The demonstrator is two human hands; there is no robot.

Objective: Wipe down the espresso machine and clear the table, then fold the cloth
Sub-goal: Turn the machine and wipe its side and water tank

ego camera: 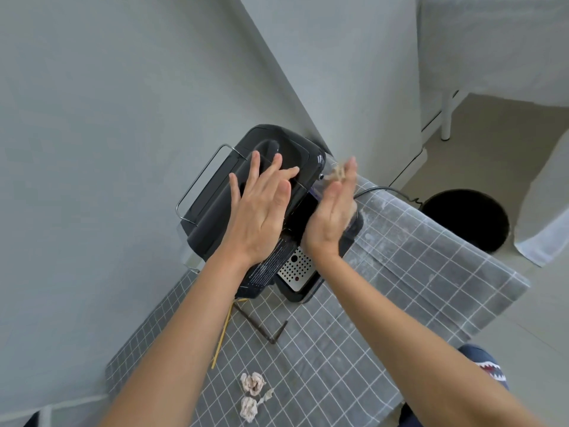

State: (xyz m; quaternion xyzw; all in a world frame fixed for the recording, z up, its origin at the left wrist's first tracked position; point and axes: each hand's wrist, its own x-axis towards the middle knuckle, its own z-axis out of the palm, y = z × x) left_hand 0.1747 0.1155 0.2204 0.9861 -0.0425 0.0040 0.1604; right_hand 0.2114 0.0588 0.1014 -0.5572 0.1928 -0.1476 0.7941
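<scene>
— Espresso machine point(246, 192) at frame centre, against the wall; wiping under way, not finished?
— Seemed so. Left hand point(261, 208) lay flat and spread on its top, grasping nothing. Right hand point(334, 211) pressed a blurred, pale cloth point(338, 172) to the machine's right side.
— And the table point(400, 272)?
— Not cleared: crumpled scraps point(252, 392) lower centre, yellow stick point(223, 331) and bent brown stick point(264, 328) just above them. Folding not yet begun.

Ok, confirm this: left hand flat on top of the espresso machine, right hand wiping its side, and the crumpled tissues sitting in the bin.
Not the bin. In the head view the crumpled tissues lie on the checked tablecloth, near its front edge. The left hand, the right hand and the espresso machine are as stated.
</scene>
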